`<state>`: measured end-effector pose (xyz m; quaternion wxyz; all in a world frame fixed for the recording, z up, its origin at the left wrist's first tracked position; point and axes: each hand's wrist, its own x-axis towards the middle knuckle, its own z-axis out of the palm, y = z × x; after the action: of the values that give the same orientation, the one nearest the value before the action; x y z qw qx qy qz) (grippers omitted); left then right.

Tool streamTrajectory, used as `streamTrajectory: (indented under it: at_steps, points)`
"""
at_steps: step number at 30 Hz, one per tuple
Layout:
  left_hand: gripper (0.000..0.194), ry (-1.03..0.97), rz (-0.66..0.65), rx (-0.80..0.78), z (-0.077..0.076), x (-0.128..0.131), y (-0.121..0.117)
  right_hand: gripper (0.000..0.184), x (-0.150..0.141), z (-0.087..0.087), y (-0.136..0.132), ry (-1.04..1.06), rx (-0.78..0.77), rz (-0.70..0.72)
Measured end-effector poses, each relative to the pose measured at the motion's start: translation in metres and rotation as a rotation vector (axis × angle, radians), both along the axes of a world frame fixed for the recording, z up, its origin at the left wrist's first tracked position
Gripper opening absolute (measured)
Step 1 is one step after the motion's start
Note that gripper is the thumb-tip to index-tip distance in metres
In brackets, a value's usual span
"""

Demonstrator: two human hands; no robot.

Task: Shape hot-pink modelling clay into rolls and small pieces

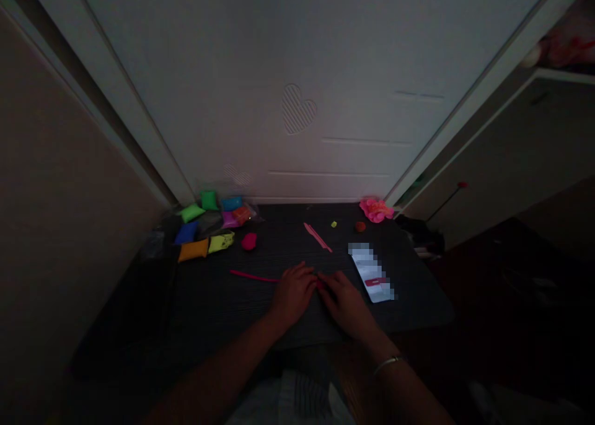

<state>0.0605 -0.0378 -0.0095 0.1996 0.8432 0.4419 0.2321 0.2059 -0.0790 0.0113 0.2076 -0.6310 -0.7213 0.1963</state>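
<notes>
A thin dark-pink strip of modelling clay [253, 277] lies on the dark table, its right part running under my left hand [294, 292]. Fingers of that hand are bent together over the clay. My right hand [343, 298] meets it fingertip to fingertip, closed around a small red bit of clay [320, 284] that shows between the hands. Whether this bit joins the strip is hidden. Beyond the hands lie pink plastic modelling tools [318, 236]. A round pink clay lump [249, 241] sits farther left.
Clay packets, among them an orange one [193, 250] and a green one [209, 199], are grouped at the back left. A lit phone [370, 273] lies right of my hands. Behind it are a brown clay ball [360, 227] and a pink ruffled piece [376, 210]. A white panel [297, 158] rises behind the table.
</notes>
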Motion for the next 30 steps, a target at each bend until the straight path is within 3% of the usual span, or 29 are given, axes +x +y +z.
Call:
streamTrajectory:
  at_steps: [4,11,16,25,30]
  points:
    - [0.023,-0.025,0.024,0.017,-0.002,0.000,0.000,0.025,0.000,-0.001,0.001,-0.025,-0.007,0.003]
    - [0.022,-0.033,0.028,0.016,-0.001,-0.001,0.001,0.018,-0.007,-0.006,-0.001,-0.075,0.040,-0.114]
    - [0.021,-0.032,0.026,0.000,0.004,-0.001,0.000,0.028,-0.008,-0.002,-0.002,-0.093,0.032,-0.091]
    - [0.017,-0.114,0.092,-0.061,0.006,-0.001,0.001,0.022,-0.014,0.000,0.001,-0.149,-0.007,-0.157]
    - [0.017,-0.134,0.100,-0.087,0.005,-0.002,0.002,0.032,-0.011,0.008,-0.002,-0.079,-0.026,-0.038]
